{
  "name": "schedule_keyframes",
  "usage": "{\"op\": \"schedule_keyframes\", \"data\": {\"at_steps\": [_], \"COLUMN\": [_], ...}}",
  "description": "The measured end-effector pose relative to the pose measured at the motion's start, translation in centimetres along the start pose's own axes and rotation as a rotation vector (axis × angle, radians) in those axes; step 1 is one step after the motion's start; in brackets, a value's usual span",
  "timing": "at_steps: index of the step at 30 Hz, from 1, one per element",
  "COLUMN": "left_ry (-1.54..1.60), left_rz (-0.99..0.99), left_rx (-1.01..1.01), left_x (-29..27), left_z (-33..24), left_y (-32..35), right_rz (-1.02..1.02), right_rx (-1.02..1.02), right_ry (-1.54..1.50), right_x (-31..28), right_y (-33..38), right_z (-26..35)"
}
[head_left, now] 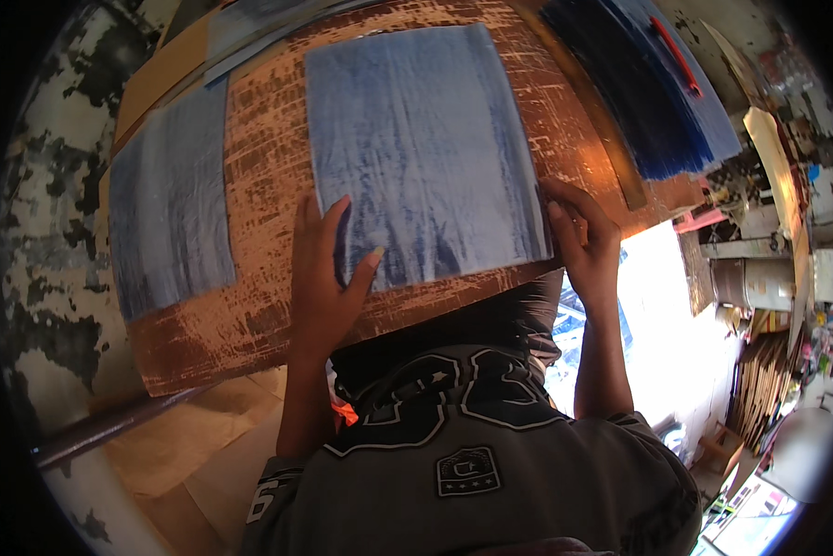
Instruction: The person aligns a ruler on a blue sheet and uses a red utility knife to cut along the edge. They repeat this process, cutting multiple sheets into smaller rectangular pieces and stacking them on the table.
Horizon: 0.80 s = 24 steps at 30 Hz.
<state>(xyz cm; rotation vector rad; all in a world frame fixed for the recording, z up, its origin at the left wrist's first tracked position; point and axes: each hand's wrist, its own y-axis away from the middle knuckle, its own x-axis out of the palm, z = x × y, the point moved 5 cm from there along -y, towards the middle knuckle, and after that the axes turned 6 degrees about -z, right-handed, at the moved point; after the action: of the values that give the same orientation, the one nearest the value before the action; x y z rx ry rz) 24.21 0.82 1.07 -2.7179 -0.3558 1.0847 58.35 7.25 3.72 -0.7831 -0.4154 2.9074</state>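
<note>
A blue-grey streaked sheet (pixel 426 148) lies flat on a worn, scratched brown board (pixel 268 139) in front of me. My left hand (pixel 328 264) rests at its lower left edge, fingers spread, with the thumb on the sheet's surface. At the lower right edge, my right hand (pixel 588 232) has its fingers curled, and the thumb and index finger pinch the sheet's border. Whether the sheet is paper, cloth or leather I cannot tell.
A similar blue-grey sheet (pixel 171 204) lies on the board's left. At the far right are a dark blue sheet (pixel 634 102), a red pen-like tool (pixel 676 56) and a long brown strip (pixel 602 120). Stacked flat pieces (pixel 762 389) stand at the right, beyond bright floor.
</note>
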Motion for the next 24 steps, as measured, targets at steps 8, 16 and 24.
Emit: {"op": "schedule_keyframes", "data": {"at_steps": [8,16,24], "left_ry": [0.207,0.051,-0.003], "left_rz": [-0.033,-0.017,-0.013], "left_rx": [-0.068,-0.019,0.038], "left_x": [-0.2,-0.6,-0.5], "left_z": [0.7,0.1,0.3], "left_y": [0.1,0.0,0.0], "right_rz": [0.060,0.044,0.092], "right_rx": [-0.063,0.017,-0.310], "right_ry": [-0.008,0.000,0.169], "right_x": [1.8,2.2,1.3], "right_y": [-0.8,-1.5,-8.2], "right_z": [0.2,-0.5,4.4]}}
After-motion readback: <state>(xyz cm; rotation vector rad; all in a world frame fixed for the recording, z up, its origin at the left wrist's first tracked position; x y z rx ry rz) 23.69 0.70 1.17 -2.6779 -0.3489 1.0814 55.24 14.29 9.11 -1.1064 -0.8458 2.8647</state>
